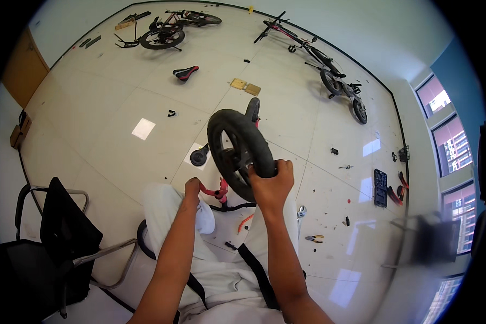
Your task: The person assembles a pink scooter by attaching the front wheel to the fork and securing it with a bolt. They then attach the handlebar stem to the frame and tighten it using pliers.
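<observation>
In front of me a small bicycle wheel with a thick black tyre [217,132] stands tilted above the floor. My right hand [274,181] is closed round the tyre's near right side, thumb toward the spokes. Lower and to the left, my left hand [191,187] is closed at the end of a red bicycle frame [220,191], by my knee. The wheel covers much of that frame. Behind it shows a second black tyre [252,107]. A black round part [198,156] lies on the floor left of the wheel.
Pliers [315,238], a wrench [302,211] and a dark tool case [380,188] lie on the right. A black-and-red saddle [185,73] and yellow pieces [245,86] lie ahead. Several bicycles rest along the far walls. A black chair [65,227] stands at left.
</observation>
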`<state>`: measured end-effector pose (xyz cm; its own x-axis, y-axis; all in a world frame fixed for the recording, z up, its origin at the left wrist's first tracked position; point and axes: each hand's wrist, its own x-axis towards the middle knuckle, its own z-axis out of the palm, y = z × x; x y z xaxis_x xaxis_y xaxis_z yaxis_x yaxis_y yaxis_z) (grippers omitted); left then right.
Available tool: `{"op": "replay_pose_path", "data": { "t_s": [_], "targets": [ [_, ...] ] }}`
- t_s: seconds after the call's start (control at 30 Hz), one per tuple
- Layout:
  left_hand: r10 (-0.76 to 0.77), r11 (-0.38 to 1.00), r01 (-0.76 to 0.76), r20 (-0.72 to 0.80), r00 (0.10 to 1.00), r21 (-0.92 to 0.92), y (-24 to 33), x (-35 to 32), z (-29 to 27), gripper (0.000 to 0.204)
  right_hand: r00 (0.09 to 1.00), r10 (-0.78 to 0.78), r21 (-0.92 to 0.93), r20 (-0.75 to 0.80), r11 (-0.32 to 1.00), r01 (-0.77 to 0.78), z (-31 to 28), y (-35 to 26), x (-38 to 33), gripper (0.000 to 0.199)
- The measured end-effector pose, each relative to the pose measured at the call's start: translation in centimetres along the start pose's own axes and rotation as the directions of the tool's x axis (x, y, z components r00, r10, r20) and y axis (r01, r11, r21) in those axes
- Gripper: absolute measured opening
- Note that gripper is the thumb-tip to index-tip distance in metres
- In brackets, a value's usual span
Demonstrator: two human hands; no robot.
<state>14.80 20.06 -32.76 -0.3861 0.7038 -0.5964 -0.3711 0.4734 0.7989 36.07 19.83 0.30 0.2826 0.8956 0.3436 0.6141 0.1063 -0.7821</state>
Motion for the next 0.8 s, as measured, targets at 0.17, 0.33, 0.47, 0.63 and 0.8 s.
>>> {"op": "replay_pose_path", "data": {
  "t_s": [0.17,0.33,0.47,0.63,0.8],
  "targets": [
    [0.39,0.876,-0.343,-0.078,0.918,0.34,-1.1,-1.9,1.3,0.012,0.998,0.029,-0.017,0.063,0.999,-0.028,1.1,0.8,-1.2,0.029],
    [0.472,0.76,-0.292,-0.184,0.862,0.581,-0.9,-2.7,1.9,0.016,0.998,0.043,-0.058,0.039,0.998,-0.04,0.4,1.6,-1.4,0.028],
    [0.495,0.74,-0.247,-0.257,0.83,0.626,-1.3,-2.8,2.5,0.016,0.999,0.031,-0.077,0.013,0.997,-0.03,-0.3,1.7,-1.7,0.029],
    [0.405,0.765,-0.12,-0.327,0.853,0.633,-0.7,-3.3,3.9,0.019,1.0,-0.011,-0.133,-0.009,0.991,0.009,-2.1,1.2,-1.9,0.031],
    [0.269,0.899,-0.082,-0.394,0.879,0.43,-0.7,-2.6,4.0,0.02,1.0,-0.026,-0.138,-0.01,0.99,0.025,-3.3,-1.9,-2.0,0.033]
  ]
}}
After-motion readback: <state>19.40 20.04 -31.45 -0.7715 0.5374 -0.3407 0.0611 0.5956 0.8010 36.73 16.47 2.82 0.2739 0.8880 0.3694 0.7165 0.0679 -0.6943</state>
